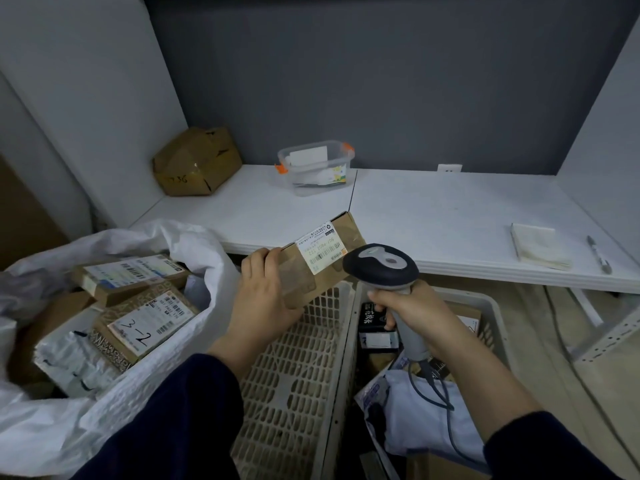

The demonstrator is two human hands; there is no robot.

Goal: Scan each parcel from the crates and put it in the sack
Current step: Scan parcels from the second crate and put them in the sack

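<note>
Head view: the left hand grips the near left end of the parcel, thumb on top and fingers curled under it. The right hand is wrapped round the handle of the scanner. The hands are apart, each clamped on its own item.

The parcel is held in the air just in front of the worktop's front edge, above the far end of the left crate. Its long axis runs from the left hand up and to the right, and its label faces up. The scanner head sits just beside the label's right edge and points at it, so the step in hand is judged to be the scan.

The sack opens directly left of the left hand, which is the nearer hand. The transfer should therefore be a short leftward carry, leading with the parcel's gripped end. The right crate lies under the right hand.
</note>
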